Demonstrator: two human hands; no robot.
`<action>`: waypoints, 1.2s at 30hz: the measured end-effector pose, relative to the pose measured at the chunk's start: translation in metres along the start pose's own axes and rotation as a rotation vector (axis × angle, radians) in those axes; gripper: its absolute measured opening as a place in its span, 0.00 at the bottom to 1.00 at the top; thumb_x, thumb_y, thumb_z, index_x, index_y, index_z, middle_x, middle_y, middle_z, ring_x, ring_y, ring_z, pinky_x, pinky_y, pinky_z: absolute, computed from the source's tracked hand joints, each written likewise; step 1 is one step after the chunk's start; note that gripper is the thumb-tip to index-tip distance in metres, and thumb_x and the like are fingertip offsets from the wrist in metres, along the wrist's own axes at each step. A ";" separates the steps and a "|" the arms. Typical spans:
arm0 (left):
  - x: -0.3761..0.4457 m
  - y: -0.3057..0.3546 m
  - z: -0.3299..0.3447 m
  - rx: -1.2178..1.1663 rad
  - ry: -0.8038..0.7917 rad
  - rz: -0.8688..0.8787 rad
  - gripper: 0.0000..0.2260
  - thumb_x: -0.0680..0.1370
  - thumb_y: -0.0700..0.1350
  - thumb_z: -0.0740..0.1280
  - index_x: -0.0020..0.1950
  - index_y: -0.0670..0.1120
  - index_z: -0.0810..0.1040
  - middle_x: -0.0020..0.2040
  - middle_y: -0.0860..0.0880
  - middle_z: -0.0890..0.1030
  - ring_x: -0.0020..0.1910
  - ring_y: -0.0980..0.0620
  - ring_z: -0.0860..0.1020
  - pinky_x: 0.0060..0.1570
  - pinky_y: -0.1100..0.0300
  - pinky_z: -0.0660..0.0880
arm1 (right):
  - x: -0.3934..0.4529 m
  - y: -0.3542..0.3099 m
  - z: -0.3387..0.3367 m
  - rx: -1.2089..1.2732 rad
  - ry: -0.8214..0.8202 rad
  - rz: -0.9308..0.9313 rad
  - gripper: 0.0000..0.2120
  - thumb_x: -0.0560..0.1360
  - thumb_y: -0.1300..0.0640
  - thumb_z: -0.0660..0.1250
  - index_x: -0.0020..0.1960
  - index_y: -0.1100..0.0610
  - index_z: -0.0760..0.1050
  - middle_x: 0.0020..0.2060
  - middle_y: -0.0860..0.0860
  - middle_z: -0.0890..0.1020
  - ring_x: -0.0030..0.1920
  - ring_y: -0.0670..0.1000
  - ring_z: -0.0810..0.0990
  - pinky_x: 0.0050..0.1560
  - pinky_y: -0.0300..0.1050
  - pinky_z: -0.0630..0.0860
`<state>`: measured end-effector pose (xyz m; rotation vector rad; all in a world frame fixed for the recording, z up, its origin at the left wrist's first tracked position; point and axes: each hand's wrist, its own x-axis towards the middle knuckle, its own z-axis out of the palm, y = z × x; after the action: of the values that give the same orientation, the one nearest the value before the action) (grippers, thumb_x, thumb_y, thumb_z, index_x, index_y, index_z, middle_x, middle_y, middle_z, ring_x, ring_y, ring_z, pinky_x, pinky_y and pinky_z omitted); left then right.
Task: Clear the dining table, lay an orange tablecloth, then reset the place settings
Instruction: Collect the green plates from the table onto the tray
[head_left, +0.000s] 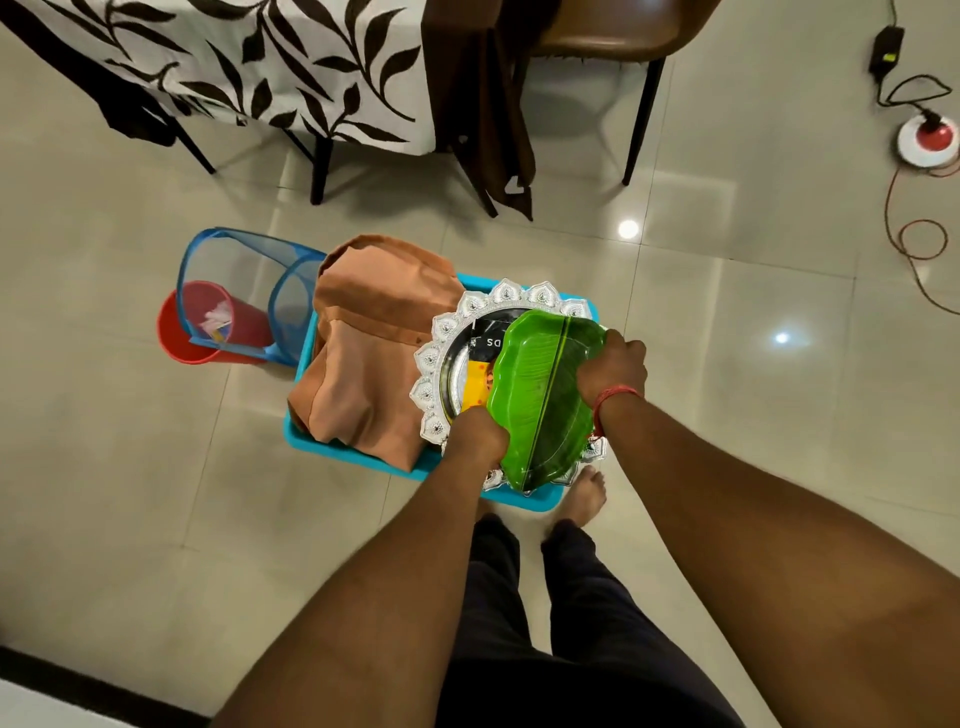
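Forearms reach down over floor. Left hand and right hand: each grip closed on opposite edge of green leaf-shaped plate, keeping it level above silver tray in blue bin. Folded orange tablecloth lies in same bin, beside tray. Dining surface, well apart, wears leaf-print cloth; judged clearing phase.

head cam | looks steeply down (wide-angle) | near both forearms | floor fills view
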<state>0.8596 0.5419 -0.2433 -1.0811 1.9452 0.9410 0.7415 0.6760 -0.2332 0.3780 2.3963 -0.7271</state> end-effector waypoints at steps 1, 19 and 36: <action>-0.001 0.001 0.000 0.008 -0.001 0.000 0.10 0.78 0.40 0.66 0.58 0.37 0.79 0.54 0.38 0.82 0.49 0.37 0.83 0.49 0.46 0.82 | 0.001 0.000 0.000 -0.013 -0.002 0.003 0.19 0.78 0.60 0.60 0.68 0.58 0.70 0.64 0.61 0.68 0.63 0.67 0.71 0.63 0.54 0.71; -0.004 0.014 -0.007 0.121 0.149 0.075 0.17 0.77 0.42 0.63 0.64 0.38 0.72 0.64 0.38 0.73 0.61 0.37 0.76 0.55 0.47 0.74 | 0.006 0.008 0.000 0.016 0.033 -0.008 0.22 0.78 0.58 0.62 0.70 0.60 0.68 0.66 0.61 0.68 0.64 0.67 0.70 0.64 0.56 0.69; -0.068 0.056 -0.031 0.250 0.347 0.324 0.24 0.81 0.56 0.62 0.71 0.41 0.68 0.70 0.40 0.71 0.70 0.39 0.69 0.67 0.46 0.68 | -0.032 0.002 -0.063 -0.259 -0.079 -0.296 0.28 0.78 0.48 0.62 0.75 0.56 0.61 0.70 0.59 0.67 0.69 0.63 0.67 0.66 0.57 0.69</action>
<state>0.8300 0.5626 -0.1569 -0.8400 2.5027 0.6782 0.7379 0.7116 -0.1719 -0.1125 2.4568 -0.5348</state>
